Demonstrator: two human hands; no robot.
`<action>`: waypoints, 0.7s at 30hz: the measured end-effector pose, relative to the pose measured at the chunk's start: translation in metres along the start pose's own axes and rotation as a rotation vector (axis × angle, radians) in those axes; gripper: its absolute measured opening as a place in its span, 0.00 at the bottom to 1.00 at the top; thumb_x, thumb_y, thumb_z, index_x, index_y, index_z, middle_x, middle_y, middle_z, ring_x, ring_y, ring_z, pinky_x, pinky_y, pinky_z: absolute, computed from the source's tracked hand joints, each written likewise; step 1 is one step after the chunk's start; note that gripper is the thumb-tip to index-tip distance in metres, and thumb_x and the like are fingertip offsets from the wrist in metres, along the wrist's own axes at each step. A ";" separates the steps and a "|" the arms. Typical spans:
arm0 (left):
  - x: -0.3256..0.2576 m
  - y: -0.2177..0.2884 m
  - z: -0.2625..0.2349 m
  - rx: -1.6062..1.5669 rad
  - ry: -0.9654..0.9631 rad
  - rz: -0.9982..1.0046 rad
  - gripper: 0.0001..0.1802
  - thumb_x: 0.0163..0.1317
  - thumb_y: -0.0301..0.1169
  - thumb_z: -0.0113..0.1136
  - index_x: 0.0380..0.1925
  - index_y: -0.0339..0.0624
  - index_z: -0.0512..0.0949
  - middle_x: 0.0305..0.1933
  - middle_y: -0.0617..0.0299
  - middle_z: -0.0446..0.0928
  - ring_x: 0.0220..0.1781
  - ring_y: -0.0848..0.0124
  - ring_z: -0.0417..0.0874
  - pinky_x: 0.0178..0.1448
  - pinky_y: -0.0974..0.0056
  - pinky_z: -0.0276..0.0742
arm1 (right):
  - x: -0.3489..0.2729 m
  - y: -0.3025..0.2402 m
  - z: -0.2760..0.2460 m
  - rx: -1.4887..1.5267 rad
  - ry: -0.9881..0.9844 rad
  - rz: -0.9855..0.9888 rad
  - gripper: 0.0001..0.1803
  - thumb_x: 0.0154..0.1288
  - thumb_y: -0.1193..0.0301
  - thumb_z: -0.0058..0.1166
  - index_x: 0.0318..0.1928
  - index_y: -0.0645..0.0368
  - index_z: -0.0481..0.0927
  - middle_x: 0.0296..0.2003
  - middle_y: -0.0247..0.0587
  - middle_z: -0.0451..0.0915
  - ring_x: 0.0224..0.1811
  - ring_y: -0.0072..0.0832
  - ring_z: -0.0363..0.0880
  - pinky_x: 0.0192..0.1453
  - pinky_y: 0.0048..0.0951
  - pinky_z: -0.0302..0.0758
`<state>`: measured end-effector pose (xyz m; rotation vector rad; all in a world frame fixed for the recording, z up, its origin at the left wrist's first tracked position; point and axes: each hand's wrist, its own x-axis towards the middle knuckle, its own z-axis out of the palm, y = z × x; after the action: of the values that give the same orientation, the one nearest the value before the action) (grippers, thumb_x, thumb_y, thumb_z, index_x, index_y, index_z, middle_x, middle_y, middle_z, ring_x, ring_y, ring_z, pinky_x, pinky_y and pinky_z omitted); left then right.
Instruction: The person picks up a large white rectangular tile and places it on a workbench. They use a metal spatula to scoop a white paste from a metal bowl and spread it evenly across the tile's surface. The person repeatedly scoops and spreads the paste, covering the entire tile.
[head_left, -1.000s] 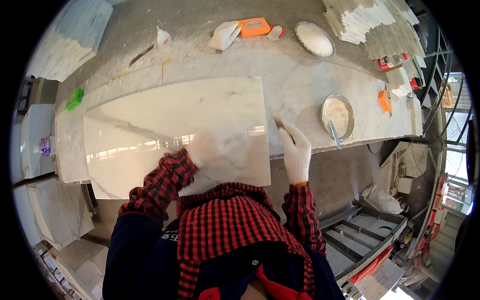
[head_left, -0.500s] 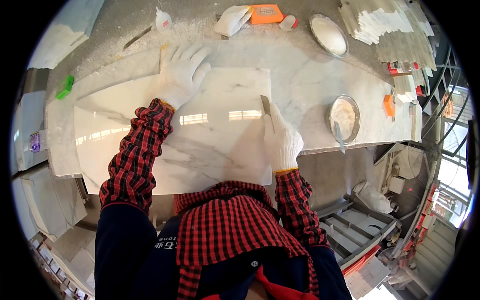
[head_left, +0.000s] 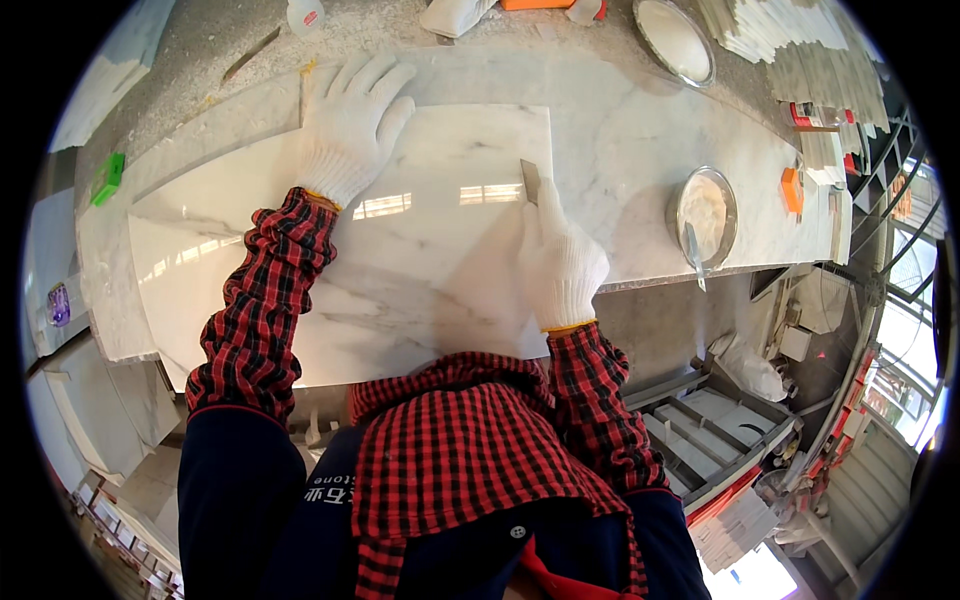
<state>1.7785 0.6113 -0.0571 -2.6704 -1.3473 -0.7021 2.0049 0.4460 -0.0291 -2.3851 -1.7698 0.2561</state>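
Observation:
A polished white marble slab (head_left: 450,250) with grey veins lies on a larger marble slab (head_left: 600,130). Both hands wear white knit gloves. My left hand (head_left: 350,125) rests flat near the polished slab's far edge, fingers stretched and somewhat spread, holding nothing. Just inside the right edge, my right hand (head_left: 560,255) grips a scraper, its flat metal blade (head_left: 529,182) pointing away from me over the slab. The scraper's handle is hidden in the glove. To the right of that hand sits a metal bowl (head_left: 733,225) of pale paste, with a spatula (head_left: 693,245) leaning in it.
A second bowl (head_left: 708,75) of white material stands at the far right, near stacked stone strips (head_left: 820,85). A green block (head_left: 107,180) lies at left and an orange block (head_left: 792,190) at right. Farther back are a white bottle (head_left: 305,17) and a thin dark strip (head_left: 250,54).
The view has shifted, so the bench things sit higher in the picture. My right hand with the scraper has moved slightly left over the slab. My left hand stays in place on it.

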 end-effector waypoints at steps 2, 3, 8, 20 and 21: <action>0.000 0.000 -0.001 0.023 0.011 0.001 0.20 0.72 0.40 0.58 0.60 0.48 0.80 0.67 0.56 0.78 0.68 0.55 0.75 0.74 0.49 0.64 | 0.000 0.004 -0.003 -0.012 0.001 -0.002 0.22 0.74 0.60 0.53 0.66 0.42 0.78 0.19 0.45 0.80 0.20 0.47 0.80 0.26 0.48 0.74; -0.001 0.000 -0.001 0.008 0.018 0.002 0.20 0.72 0.40 0.58 0.60 0.48 0.80 0.67 0.56 0.78 0.68 0.55 0.75 0.74 0.49 0.64 | -0.003 0.005 -0.001 -0.014 0.012 0.012 0.22 0.74 0.60 0.53 0.66 0.41 0.78 0.19 0.46 0.80 0.20 0.47 0.80 0.26 0.48 0.74; 0.003 0.004 0.000 -0.026 0.016 0.014 0.20 0.72 0.40 0.58 0.60 0.48 0.80 0.66 0.57 0.79 0.68 0.54 0.74 0.74 0.49 0.64 | 0.000 -0.006 0.004 -0.010 0.007 0.072 0.23 0.73 0.60 0.53 0.67 0.40 0.78 0.20 0.47 0.80 0.22 0.48 0.81 0.28 0.48 0.75; 0.001 0.003 -0.003 -0.016 0.007 -0.013 0.19 0.71 0.39 0.57 0.58 0.47 0.81 0.64 0.58 0.79 0.66 0.55 0.75 0.74 0.49 0.64 | 0.004 -0.013 -0.003 0.032 -0.007 0.036 0.22 0.73 0.62 0.53 0.66 0.39 0.79 0.20 0.47 0.80 0.21 0.48 0.80 0.28 0.46 0.75; -0.002 0.001 -0.001 -0.020 0.011 -0.018 0.19 0.71 0.39 0.57 0.58 0.47 0.81 0.64 0.58 0.79 0.66 0.55 0.75 0.74 0.49 0.64 | 0.002 -0.011 -0.004 0.050 -0.001 0.027 0.21 0.74 0.62 0.51 0.65 0.40 0.78 0.20 0.47 0.80 0.21 0.48 0.80 0.27 0.46 0.75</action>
<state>1.7776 0.6092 -0.0567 -2.6688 -1.3714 -0.7341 1.9964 0.4506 -0.0231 -2.3762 -1.7126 0.3015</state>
